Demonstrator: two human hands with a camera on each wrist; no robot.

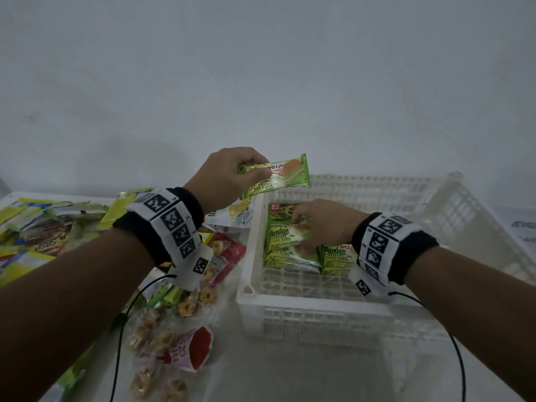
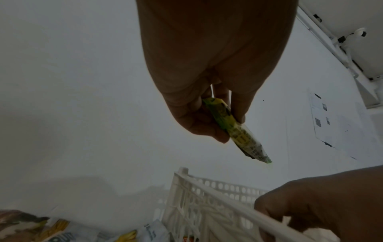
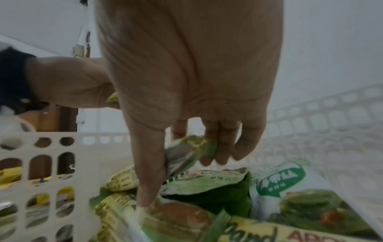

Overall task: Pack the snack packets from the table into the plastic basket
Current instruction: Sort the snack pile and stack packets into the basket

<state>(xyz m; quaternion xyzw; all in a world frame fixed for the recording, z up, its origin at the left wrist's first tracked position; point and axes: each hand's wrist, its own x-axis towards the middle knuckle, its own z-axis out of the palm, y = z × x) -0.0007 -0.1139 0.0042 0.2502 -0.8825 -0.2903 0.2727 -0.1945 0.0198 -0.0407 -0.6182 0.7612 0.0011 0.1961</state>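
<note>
A white plastic basket (image 1: 290, 310) stands on the table at centre right. My left hand (image 1: 255, 172) pinches a green Pandan layer cake packet (image 1: 278, 178) in the air over the basket's far left corner. The left wrist view shows the same packet (image 2: 238, 132) edge-on between thumb and fingers of that hand (image 2: 230, 129). My right hand (image 1: 304, 227) is down inside the basket on several matching green packets (image 1: 287, 256). In the right wrist view the right hand (image 3: 182, 163) pinches the end of one packet (image 3: 192, 149) between thumb and fingers.
Loose snack packets cover the table to the left: clear bags of ring biscuits (image 1: 185, 309) near the basket and yellow-green packets (image 1: 29, 227) further out. A larger green-and-white bag (image 3: 290, 188) lies in the basket. The basket's right half (image 1: 406, 242) has bare floor. A white wall stands behind.
</note>
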